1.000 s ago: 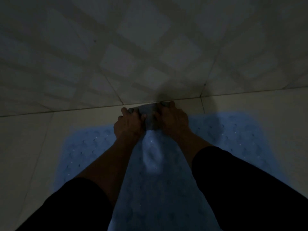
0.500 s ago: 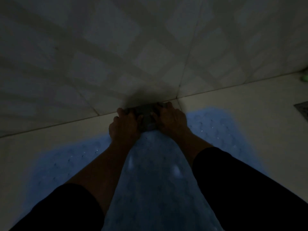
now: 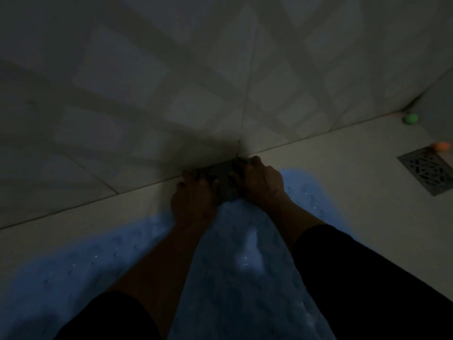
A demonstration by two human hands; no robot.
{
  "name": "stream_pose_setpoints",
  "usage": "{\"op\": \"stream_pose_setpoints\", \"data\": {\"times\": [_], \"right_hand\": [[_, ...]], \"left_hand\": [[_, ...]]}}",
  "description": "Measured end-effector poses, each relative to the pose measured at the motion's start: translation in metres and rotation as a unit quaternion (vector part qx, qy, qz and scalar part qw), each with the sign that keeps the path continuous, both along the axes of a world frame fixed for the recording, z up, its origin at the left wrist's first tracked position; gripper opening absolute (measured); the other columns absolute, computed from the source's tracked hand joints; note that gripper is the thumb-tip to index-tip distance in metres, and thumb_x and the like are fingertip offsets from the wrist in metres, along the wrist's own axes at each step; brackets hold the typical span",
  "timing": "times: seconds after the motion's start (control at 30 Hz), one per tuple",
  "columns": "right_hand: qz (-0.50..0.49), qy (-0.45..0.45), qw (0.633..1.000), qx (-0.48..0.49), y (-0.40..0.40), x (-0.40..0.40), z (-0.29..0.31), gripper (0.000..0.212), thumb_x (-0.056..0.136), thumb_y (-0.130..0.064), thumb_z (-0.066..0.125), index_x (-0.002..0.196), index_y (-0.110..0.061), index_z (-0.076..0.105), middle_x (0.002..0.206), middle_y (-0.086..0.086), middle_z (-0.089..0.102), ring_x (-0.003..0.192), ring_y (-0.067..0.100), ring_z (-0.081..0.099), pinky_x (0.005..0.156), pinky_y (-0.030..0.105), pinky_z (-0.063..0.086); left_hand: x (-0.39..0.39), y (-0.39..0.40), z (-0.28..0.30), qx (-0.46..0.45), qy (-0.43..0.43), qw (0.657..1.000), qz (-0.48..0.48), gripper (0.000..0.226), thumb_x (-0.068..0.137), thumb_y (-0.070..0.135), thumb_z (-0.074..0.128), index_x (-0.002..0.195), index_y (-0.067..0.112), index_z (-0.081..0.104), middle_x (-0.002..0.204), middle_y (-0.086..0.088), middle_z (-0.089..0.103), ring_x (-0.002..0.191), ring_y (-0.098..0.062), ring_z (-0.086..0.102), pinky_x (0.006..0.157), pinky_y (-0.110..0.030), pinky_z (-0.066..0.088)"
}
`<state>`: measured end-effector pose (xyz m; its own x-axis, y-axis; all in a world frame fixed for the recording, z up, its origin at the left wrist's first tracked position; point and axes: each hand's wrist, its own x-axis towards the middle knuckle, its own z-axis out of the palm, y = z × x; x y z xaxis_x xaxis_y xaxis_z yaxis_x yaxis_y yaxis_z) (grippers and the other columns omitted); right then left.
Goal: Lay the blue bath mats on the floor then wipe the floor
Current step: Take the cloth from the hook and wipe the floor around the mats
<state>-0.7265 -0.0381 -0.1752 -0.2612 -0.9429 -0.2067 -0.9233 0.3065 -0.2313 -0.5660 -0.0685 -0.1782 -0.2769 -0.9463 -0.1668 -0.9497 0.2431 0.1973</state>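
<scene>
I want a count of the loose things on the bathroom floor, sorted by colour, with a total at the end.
Blue: 1, the bath mat
Grey: 1, the cloth under both hands
Green: 1, a small round object
Orange: 1, a small round object
Total: 4

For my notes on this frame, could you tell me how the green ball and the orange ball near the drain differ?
The green ball lies in the far corner by the wall, clear of the floor drain; the orange ball lies nearer, at the drain's far edge. The green ball shows whole, the orange one runs close to the picture's edge. Both are small, blurred, and rest on the floor.
</scene>
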Motion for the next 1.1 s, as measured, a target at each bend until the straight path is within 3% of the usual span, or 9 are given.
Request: {"op": "stream_pose_setpoints", "data": {"times": [0.2,0.5,0.8,0.93,1.03,1.1], "right_hand": [[-0.019,0.031,0.999,-0.011,0.004,-0.052,-0.009,0.05,0.101,-0.056,0.032,0.143,-0.032,0.042,0.134,0.011,0.046,0.103,0.039,0.059,0.084,0.041,0.048],[-0.058,0.007,0.997,-0.049,0.016,-0.13,-0.02,0.048,0.099,-0.059,0.03,0.136,-0.034,0.047,0.128,0.006,0.051,0.107,0.032,0.059,0.089,0.042,0.049],[-0.109,0.051,0.991,-0.061,0.037,-0.213,-0.015,0.048,0.102,-0.055,0.03,0.141,-0.032,0.045,0.132,0.008,0.046,0.106,0.031,0.06,0.082,0.038,0.046],[-0.151,0.063,0.984,-0.07,0.045,-0.246,-0.02,0.048,0.102,-0.055,0.03,0.141,-0.032,0.043,0.132,0.01,0.046,0.113,0.032,0.054,0.08,0.04,0.044],[-0.171,0.065,0.982,-0.041,0.051,-0.273,-0.025,0.051,0.101,-0.056,0.031,0.145,-0.032,0.035,0.134,0.013,0.041,0.117,0.033,0.047,0.077,0.04,0.04],[-0.18,0.068,0.981,-0.036,0.06,-0.287,-0.024,0.052,0.101,-0.055,0.031,0.146,-0.03,0.034,0.135,0.014,0.039,0.12,0.033,0.042,0.083,0.044,0.04]], "left_hand": [[-0.049,0.004,-0.005,-0.011,-0.005,1.0,-0.025,0.052,0.104,0.053,0.032,0.134,0.016,0.053,0.142,-0.02,0.043,0.112,-0.042,0.058,0.084,-0.045,0.05],[-0.131,0.012,-0.009,-0.06,0.0,0.997,-0.055,0.05,0.104,0.051,0.035,0.126,0.013,0.058,0.132,-0.021,0.05,0.109,-0.042,0.059,0.076,-0.046,0.05],[-0.225,0.019,-0.017,-0.101,-0.01,0.988,-0.113,0.049,0.106,0.049,0.031,0.124,0.011,0.055,0.124,-0.017,0.05,0.104,-0.038,0.059,0.065,-0.04,0.043],[-0.264,0.024,-0.02,-0.1,0.004,0.987,-0.129,0.049,0.105,0.048,0.033,0.123,0.01,0.058,0.124,-0.018,0.052,0.115,-0.038,0.052,0.071,-0.043,0.048],[-0.29,0.027,-0.02,-0.087,0.002,0.985,-0.149,0.05,0.106,0.049,0.03,0.13,0.011,0.053,0.135,-0.019,0.045,0.121,-0.038,0.048,0.081,-0.045,0.049],[-0.306,0.03,-0.019,-0.065,0.01,0.985,-0.16,0.052,0.105,0.05,0.03,0.137,0.014,0.049,0.145,-0.019,0.037,0.126,-0.039,0.044,0.09,-0.048,0.047]]}}
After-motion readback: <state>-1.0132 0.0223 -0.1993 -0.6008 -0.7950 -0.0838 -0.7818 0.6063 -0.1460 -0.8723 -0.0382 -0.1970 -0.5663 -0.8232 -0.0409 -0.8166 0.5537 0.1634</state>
